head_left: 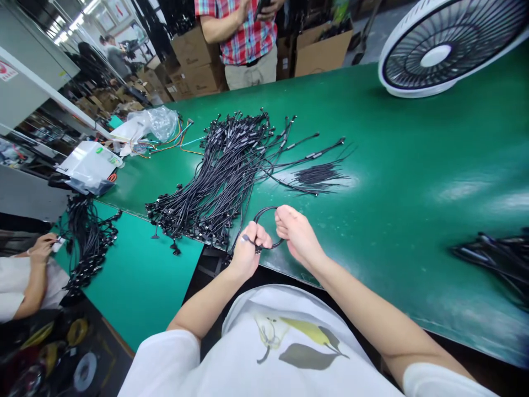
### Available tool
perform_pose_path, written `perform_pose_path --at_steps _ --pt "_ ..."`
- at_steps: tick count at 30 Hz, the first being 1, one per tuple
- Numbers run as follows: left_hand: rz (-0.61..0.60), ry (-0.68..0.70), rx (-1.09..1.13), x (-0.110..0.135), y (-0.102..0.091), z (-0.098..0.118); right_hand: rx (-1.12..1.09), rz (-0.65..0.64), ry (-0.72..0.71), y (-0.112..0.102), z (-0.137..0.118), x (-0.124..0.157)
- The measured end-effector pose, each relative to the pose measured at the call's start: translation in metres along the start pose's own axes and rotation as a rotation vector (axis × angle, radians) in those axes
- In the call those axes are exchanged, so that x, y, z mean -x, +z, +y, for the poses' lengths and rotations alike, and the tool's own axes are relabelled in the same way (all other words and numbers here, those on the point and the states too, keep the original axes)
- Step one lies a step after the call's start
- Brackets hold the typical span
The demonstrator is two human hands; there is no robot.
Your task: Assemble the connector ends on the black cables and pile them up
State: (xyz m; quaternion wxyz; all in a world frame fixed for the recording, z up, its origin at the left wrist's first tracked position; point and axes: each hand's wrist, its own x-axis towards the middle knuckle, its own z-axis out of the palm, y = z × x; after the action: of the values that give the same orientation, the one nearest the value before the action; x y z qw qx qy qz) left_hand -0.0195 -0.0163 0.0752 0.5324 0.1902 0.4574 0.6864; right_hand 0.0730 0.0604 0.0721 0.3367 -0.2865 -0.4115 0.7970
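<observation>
My left hand point(249, 251) is closed in a fist round a thin black cable point(264, 211) bent into a small loop. My right hand point(298, 234) pinches the other side of the same loop, fingers curled. Both hands hover over the near edge of the green table point(413, 165). Just beyond them lies a large heap of black cables with connectors point(219, 176). A small bunch of thin black ties point(318, 176) lies to the right of the heap.
A white fan point(446, 44) lies at the far right. More black cables point(496, 259) sit at the right edge. Clear plastic bags point(149, 124) and coloured wires lie at far left. A person in a plaid shirt point(243, 38) stands opposite; another person's hand point(41, 248) works at left.
</observation>
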Motion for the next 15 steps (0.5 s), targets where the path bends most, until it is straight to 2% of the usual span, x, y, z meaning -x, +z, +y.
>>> perform_pose_path --at_steps 3,6,8,10,12,15 --pt "0.089 -0.097 0.206 -0.001 0.004 0.005 -0.113 -0.002 0.042 0.002 -0.001 0.0" --pt "0.062 -0.118 0.272 0.001 0.007 0.015 -0.168 -0.002 0.111 -0.001 0.001 -0.003" --pt "0.033 -0.119 0.238 0.002 0.006 0.017 -0.178 -0.011 0.138 -0.002 0.003 -0.005" --pt "0.044 -0.11 0.137 0.0 0.004 0.014 -0.165 -0.017 0.081 -0.001 0.005 -0.005" --pt "0.122 -0.041 -0.003 -0.006 0.0 0.008 -0.097 -0.006 -0.043 0.005 0.006 -0.001" --pt "0.257 0.099 -0.266 -0.019 -0.005 -0.004 0.174 -0.017 -0.23 0.016 0.011 0.006"
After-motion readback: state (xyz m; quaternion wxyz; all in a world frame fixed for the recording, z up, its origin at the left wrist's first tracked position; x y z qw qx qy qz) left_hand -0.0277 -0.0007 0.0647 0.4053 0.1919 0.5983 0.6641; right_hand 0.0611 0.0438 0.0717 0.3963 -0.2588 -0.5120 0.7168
